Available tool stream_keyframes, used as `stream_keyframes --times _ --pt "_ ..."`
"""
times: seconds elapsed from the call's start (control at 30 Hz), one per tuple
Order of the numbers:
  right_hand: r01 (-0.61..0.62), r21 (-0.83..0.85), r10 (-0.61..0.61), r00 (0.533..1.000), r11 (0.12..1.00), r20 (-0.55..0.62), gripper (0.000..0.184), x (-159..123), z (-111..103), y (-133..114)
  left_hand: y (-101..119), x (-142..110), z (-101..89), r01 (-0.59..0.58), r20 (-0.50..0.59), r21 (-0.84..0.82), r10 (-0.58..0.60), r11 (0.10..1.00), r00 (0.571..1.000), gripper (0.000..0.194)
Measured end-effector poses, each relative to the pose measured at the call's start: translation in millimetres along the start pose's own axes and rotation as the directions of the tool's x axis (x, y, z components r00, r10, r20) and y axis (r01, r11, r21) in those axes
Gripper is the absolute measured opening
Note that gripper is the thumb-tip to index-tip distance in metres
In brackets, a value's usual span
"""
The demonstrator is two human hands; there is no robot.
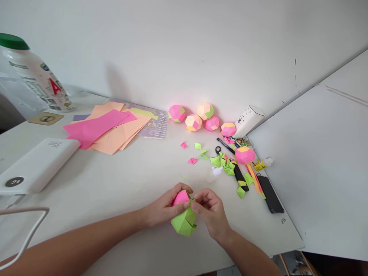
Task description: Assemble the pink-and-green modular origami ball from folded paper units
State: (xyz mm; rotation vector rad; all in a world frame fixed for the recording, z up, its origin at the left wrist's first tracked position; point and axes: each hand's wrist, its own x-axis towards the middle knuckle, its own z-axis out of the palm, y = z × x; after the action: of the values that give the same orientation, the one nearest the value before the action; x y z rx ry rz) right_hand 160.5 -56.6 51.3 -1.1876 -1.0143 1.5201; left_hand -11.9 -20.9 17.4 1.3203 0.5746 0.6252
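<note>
A green and pink folded-paper ball (184,222) is held above the near part of the white table. My left hand (168,203) wraps round its left side, thumb across the front and fingers over the top. At the ball's upper right, my right hand (211,212) pinches the green paper edge between thumb and fingertips. Dark gaps show between panels at the top and right side. Beyond my hands lie loose folded green pieces (224,163), a pink piece (192,161) and a small white scrap or lump (217,170).
Several finished paper balls (193,122) sit along the wall. Paper sheets (115,134) lie at the left, near a white power bank (37,165) and a bottle (37,76). To the right are a cutter (240,176), a glue bottle (263,164), a phone (270,194) and a white box (248,120).
</note>
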Motion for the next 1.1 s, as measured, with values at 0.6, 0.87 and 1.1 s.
stream_keyframes --times 0.6,0.87,1.1 --pt "-0.023 -0.062 0.022 1.0 0.998 -0.006 0.018 -1.4 -9.1 -5.5 -12.6 3.2 -8.7 -0.036 0.009 -0.23 0.039 0.973 0.999 0.069" --pt "0.035 -0.074 -0.041 0.996 0.997 -0.077 0.016 -0.4 -10.3 -2.3 -13.2 1.7 -2.5 -0.018 0.041 -0.28 0.031 0.96 0.999 0.091" --pt "0.055 -0.095 -0.065 0.993 0.994 -0.101 0.016 -1.7 -7.2 1.0 -12.7 3.0 -1.2 -0.023 0.023 -0.25 0.03 0.968 0.999 0.087"
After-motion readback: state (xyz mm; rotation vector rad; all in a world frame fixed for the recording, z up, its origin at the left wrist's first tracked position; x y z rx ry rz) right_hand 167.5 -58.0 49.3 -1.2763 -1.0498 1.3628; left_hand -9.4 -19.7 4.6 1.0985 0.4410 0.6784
